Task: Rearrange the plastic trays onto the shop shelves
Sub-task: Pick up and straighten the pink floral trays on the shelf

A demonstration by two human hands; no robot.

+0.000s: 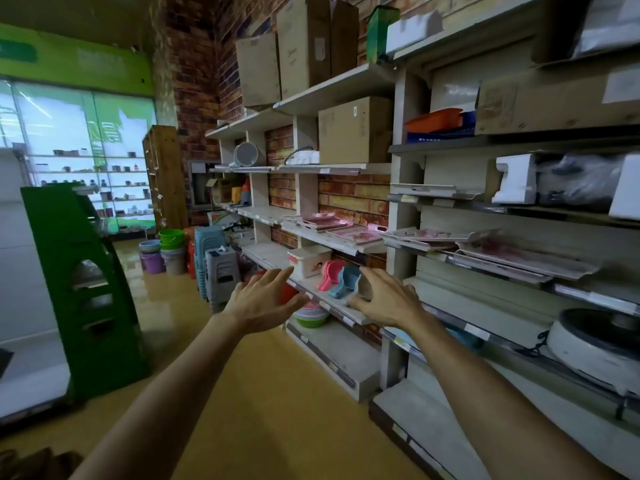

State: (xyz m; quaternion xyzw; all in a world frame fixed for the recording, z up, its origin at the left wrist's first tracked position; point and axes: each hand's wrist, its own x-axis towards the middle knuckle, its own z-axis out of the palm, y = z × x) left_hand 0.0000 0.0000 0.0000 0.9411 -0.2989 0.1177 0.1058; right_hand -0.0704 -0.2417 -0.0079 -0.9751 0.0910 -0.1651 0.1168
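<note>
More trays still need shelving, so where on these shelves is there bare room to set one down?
Bare board shows left of the white box, on the scoop shelf, and on the bottom shelf right of the stacked bowls. The tray shelf is crowded with pink trays, and the colored scoops fill the space by the right hand.

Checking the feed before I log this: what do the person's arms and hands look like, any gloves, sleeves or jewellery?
Both forearms are bare up to the frame edge, with no sleeves in view. The left hand and right hand wear no gloves, and no watch, ring or wristband shows on what is visible.
</note>
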